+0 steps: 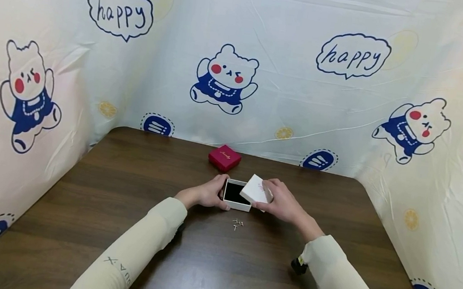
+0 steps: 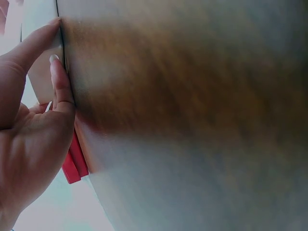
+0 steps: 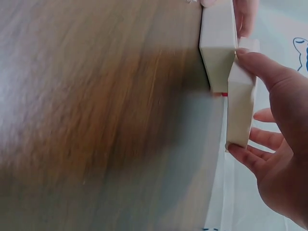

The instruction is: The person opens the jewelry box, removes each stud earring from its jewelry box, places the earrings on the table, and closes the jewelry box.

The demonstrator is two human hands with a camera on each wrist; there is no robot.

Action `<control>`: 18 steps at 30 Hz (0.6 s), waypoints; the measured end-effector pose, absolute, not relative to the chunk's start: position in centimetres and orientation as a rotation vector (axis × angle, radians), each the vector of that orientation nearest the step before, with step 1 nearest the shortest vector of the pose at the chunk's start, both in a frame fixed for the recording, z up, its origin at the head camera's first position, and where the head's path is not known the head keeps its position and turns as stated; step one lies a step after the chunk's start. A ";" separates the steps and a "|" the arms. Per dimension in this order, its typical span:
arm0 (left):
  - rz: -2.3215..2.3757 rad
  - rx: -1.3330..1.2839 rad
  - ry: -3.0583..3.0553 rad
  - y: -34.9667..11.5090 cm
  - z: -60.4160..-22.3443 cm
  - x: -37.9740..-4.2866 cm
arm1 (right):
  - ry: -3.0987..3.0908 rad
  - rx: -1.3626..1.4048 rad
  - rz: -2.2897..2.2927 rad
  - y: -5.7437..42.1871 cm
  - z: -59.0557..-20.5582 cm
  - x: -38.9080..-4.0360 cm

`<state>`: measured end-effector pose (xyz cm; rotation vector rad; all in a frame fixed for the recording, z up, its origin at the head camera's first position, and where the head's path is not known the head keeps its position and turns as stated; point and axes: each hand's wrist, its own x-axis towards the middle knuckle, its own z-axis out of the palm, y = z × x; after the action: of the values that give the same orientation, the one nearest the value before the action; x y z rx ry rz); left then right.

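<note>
A white gift box with a black inside stands uncovered on the table. My left hand holds it at its left side, thumb at the near corner and fingers toward the far one; the left wrist view shows the thumb and a finger against the box wall. In my right hand is the white box lid, gripped by its edges between thumb and fingers. Tilted, the lid overlaps the right part of the box opening. Several small shiny pin-like pieces lie just in front of the box, too small to identify.
Behind the white box sits a closed red jewelry box with gold lettering. The dark wooden table ends at a printed cloth, which hangs along the back and both sides.
</note>
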<state>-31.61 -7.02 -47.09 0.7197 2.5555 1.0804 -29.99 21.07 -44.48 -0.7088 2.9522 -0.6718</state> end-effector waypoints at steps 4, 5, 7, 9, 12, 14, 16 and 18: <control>1.068 0.734 2.566 -7.1 -47.3 -31.7 | 2.949 -0.740 -0.672 20.3 -44.4 -30.0; 1.064 0.733 2.565 -7.1 -47.2 -31.7 | 2.949 -0.752 -0.671 20.1 -44.4 -30.0; 1.057 0.736 2.566 -7.2 -47.5 -32.0 | 2.946 -0.771 -0.667 19.6 -44.3 -30.1; 1.052 0.735 2.565 -7.2 -47.6 -32.1 | 2.939 -0.791 -0.669 19.1 -44.4 -30.1; 1.065 0.730 2.569 -7.1 -47.5 -32.0 | 2.929 -0.785 -0.669 18.3 -44.4 -30.1; 1.068 0.731 2.571 -7.1 -47.1 -31.6 | 2.925 -0.776 -0.673 17.9 -44.4 -30.1; 1.076 0.733 2.568 -7.1 -46.9 -31.4 | 2.920 -0.762 -0.676 17.6 -44.3 -30.2; 1.071 0.740 2.568 -7.1 -47.0 -31.5 | 2.914 -0.756 -0.681 17.4 -44.3 -30.3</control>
<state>-31.51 -7.13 -47.04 0.7399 2.5685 1.0710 -30.27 17.37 -44.31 -0.7560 2.9138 -0.6814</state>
